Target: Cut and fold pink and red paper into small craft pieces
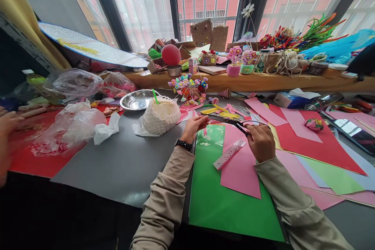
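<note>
My right hand is closed around the handles of black scissors, whose blades point left over a green sheet. Close to the blade tips, the fingers of my left hand are pinched together. A yellow paper strip shows at those fingertips, but whether they grip it or something smaller is unclear. Under my hands, a pink paper sheet lies on the green one, with a patterned ruler across its left edge. More yellow paper strips lie beyond the scissors.
To the left stand a white foam-netted coconut with a green straw and a metal plate. Red paper, a phone and a tissue box lie right. Another person's hand is at far left. Crafts line the windowsill.
</note>
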A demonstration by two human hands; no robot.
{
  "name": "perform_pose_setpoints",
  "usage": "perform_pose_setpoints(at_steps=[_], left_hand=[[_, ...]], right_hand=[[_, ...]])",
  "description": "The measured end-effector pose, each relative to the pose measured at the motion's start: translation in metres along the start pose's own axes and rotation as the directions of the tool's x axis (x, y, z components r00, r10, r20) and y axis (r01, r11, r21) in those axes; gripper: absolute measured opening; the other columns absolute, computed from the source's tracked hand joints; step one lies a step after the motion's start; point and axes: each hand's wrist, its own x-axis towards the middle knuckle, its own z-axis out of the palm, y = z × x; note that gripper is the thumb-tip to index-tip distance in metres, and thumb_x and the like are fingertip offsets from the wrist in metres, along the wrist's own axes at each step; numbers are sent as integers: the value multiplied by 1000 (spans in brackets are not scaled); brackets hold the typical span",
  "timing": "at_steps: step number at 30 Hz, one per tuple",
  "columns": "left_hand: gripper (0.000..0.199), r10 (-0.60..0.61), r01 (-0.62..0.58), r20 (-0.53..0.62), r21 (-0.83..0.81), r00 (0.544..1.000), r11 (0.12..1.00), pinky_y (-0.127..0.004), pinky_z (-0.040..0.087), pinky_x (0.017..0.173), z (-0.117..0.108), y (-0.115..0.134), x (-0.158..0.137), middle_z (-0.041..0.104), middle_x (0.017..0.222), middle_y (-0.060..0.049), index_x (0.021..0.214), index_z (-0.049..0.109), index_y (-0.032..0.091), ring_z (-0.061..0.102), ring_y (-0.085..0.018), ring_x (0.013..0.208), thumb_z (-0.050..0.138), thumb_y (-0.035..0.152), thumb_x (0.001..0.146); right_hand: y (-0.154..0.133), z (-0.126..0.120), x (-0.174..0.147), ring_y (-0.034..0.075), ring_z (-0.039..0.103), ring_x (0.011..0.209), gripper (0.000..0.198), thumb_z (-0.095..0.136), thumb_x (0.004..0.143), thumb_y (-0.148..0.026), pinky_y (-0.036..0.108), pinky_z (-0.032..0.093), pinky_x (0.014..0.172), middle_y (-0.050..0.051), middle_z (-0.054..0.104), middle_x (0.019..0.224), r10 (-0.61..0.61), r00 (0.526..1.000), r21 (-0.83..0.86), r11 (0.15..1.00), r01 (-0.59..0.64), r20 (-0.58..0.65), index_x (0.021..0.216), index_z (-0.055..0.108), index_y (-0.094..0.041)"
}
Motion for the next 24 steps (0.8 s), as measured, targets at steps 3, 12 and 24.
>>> perform_pose_setpoints(at_steps=[3, 12, 24], left_hand=[[19, -9, 10, -31, 41, 999, 999, -16, 41, 52, 1, -2, 0, 60, 60, -2, 63, 61, 12, 53, -6, 51, 65, 28, 55], [14, -155, 158, 75, -34, 985, 987, -15, 44, 53, -4, 1, 0, 62, 66, -3, 74, 61, 12, 56, -6, 55, 60, 19, 62], [11, -250, 262, 120, -99, 961, 960, -14, 42, 46, -11, 4, 6, 57, 55, 0, 71, 58, 9, 52, -4, 45, 49, 12, 66]], right_hand=[[-1, -1, 1, 18, 46, 70, 21, 44, 73, -10, 29, 36, 74, 5, 60, 71, -26, 1000, -47, 999, 26, 0, 88, 59, -13], [1, -8, 3, 16, 46, 69, 22, 45, 75, -12, 27, 34, 69, 3, 62, 75, -134, 991, -151, 980, 128, -30, 93, 58, -15], [-2, -8, 2, 16, 47, 68, 23, 45, 75, -11, 27, 35, 69, 3, 62, 75, -145, 988, -99, 985, 141, -44, 94, 58, -15]])
